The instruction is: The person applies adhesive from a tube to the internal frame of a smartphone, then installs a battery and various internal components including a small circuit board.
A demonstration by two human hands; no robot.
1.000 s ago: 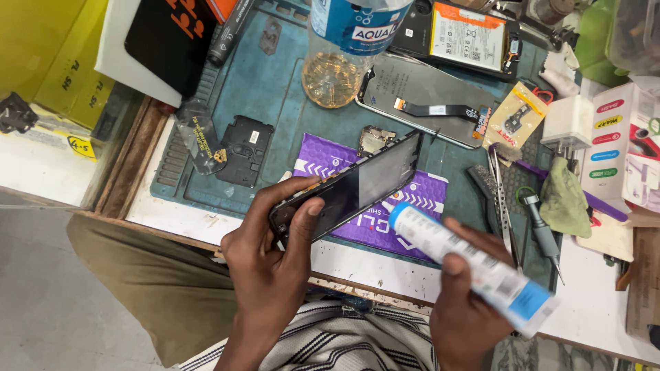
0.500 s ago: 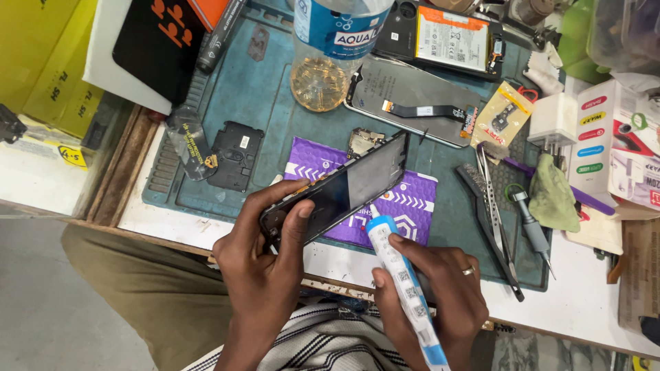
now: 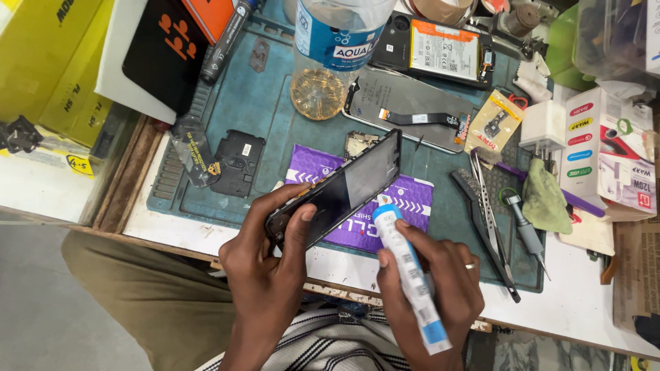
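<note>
Overhead, a clear plastic bottle stands at the far side of the teal work mat; a pool of yellowish liquid shows at its base. Left hand is closed round the lower end of a dark phone, thumb on the glass. Phone's long axis runs from near-left up to far-right, screen tilted toward the camera, held above a purple packet. Right hand grips a white tube with blue cap; tube slants near-right to far-left, cap just beside the phone's lower long edge; whether it touches, can't tell. Tweezers, a brush and a screwdriver crowd the mat to the right. Hands work over the table's near edge. Bare white tabletop lies at near-right.
</note>
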